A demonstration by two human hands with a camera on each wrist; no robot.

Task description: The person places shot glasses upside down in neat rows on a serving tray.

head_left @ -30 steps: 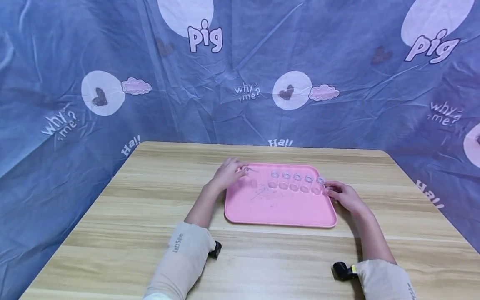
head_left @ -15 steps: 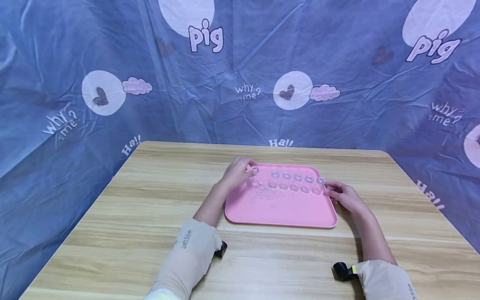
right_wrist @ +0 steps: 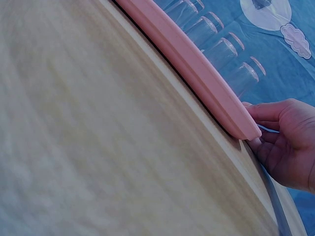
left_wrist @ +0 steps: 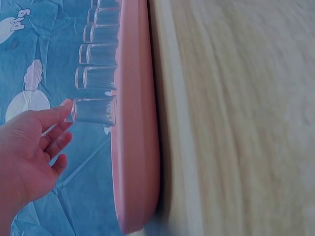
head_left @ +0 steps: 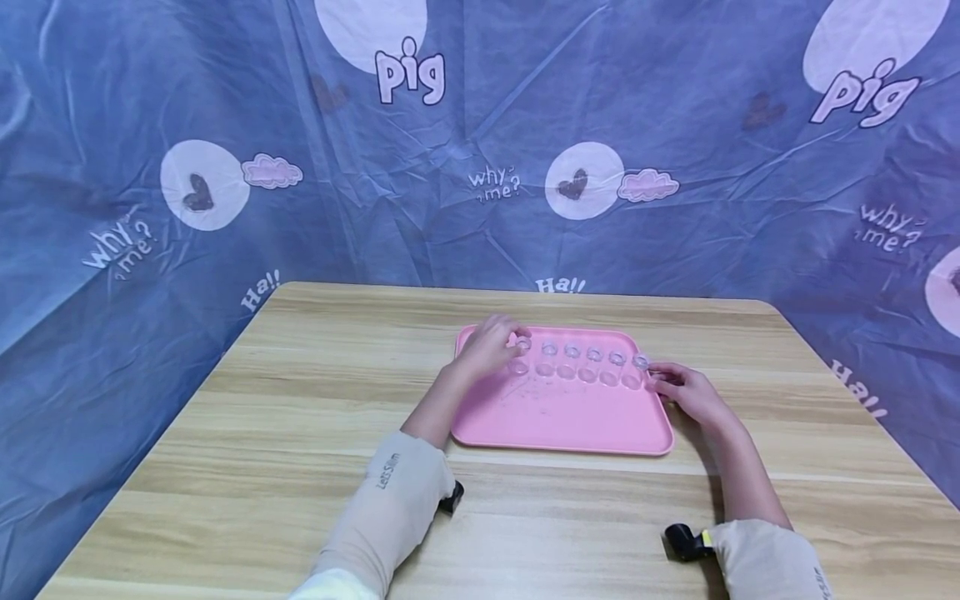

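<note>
Several small clear jars, each with a narrow ringed top, stand upright in a row on the pink tray point(head_left: 555, 425). My left hand point(head_left: 491, 346) pinches the top of the leftmost clear jar point(left_wrist: 94, 110), whose base is at the tray. In the left wrist view my left hand point(left_wrist: 29, 152) has its fingertips at the rim, the other fingers loosely bent. At the tray's right edge, my right hand point(head_left: 690, 392) grips the rim beside the rightmost jar point(head_left: 634, 375). The right wrist view shows my right hand point(right_wrist: 290, 140) with thumb and fingers around the tray's corner.
The tray lies on a wooden table point(head_left: 300, 400). A blue printed cloth point(head_left: 360, 200) hangs behind the table's far edge. Dark marks show on the tray's surface in front of the jars.
My left hand has moved to the right with the leftmost jar, bringing it closer to the row. The right hand stays on the tray's edge.
</note>
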